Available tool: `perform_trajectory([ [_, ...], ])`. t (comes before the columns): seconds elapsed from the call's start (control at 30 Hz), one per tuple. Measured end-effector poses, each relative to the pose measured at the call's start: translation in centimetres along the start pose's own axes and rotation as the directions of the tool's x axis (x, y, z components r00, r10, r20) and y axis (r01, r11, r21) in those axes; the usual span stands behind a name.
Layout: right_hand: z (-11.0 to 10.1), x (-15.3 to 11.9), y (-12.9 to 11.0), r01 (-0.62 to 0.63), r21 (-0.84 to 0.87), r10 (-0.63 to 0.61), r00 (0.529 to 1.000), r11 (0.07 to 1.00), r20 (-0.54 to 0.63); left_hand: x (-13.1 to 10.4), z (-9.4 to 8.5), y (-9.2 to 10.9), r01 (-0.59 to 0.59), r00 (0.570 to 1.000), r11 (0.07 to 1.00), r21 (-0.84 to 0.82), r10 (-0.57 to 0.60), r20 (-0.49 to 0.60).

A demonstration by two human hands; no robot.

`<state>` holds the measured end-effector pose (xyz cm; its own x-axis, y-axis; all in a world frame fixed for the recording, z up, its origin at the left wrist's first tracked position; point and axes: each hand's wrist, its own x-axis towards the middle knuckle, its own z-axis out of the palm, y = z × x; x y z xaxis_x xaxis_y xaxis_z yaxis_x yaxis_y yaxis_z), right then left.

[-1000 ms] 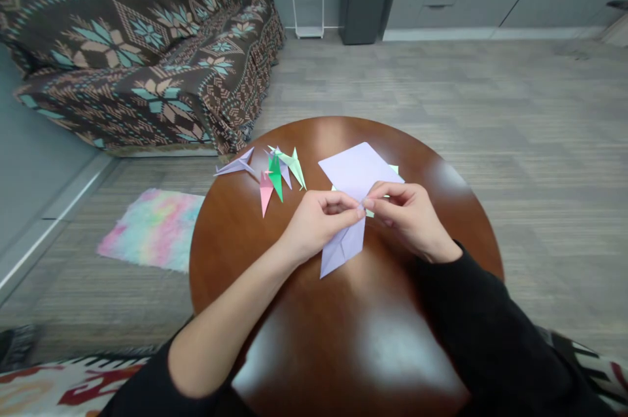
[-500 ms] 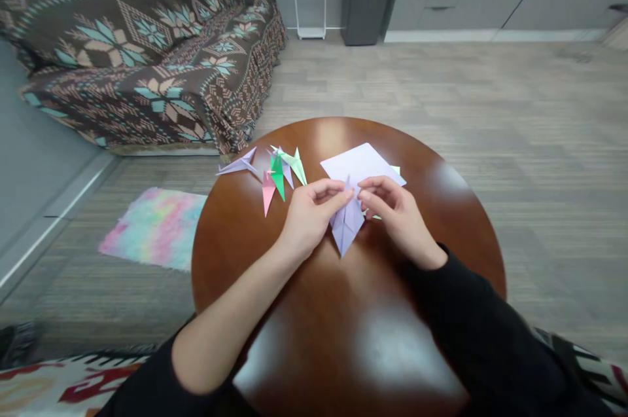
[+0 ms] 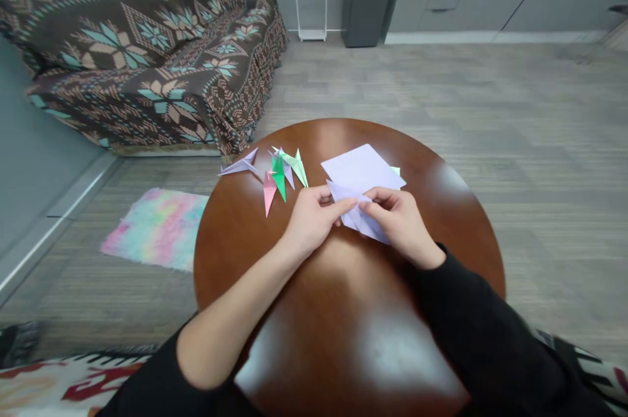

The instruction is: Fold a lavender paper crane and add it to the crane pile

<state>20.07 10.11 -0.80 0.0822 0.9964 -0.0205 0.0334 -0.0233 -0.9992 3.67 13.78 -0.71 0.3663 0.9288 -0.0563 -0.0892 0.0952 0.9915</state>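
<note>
A partly folded sheet of lavender origami paper (image 3: 362, 223) is pinched between both hands above the table, its tip slanting to the upper left. My left hand (image 3: 316, 213) grips its left side, thumb on top and fingers behind. On the right side, my right hand (image 3: 398, 215) presses it between thumb and index finger. The fingers hide part of the creases. Just beyond lies a flat stack of lavender paper (image 3: 364, 167), with a pale green corner (image 3: 396, 171) showing beneath it.
Folded paper pieces lie on the round wooden table (image 3: 235, 253) at left: a lavender one (image 3: 241, 163), a pink one (image 3: 269, 193), a green one (image 3: 279, 176) and a pale green one (image 3: 297, 167). Behind stands a covered sofa (image 3: 171, 76); a fluffy rug (image 3: 154, 227) lies left.
The folded lavender paper has turned, its lower point swinging from straight down toward the lower right. My right hand has closed in on it, and both hands have come slightly lower.
</note>
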Motion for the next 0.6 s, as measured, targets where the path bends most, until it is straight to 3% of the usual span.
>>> perform_trajectory([
  [0.2, -0.34, 0.14, 0.10, 0.000, -0.045, -0.002, 0.999, 0.999, -0.039, 0.63, -0.39, 0.16, -0.044, 0.982, 0.995, -0.088, 0.027, -0.187],
  [0.43, 0.02, -0.21, 0.06, -0.155, 0.126, 0.133, 0.976, 0.980, 0.171, 0.37, -0.07, 0.05, -0.051, 0.994, 0.998, -0.035, 0.047, -0.095],
  [0.6, 0.39, -0.39, 0.20, -0.214, 0.196, 0.182, 0.969, 0.957, 0.170, 0.06, 0.13, -0.10, -0.101, 0.990, 0.995, 0.017, 0.102, -0.093],
])
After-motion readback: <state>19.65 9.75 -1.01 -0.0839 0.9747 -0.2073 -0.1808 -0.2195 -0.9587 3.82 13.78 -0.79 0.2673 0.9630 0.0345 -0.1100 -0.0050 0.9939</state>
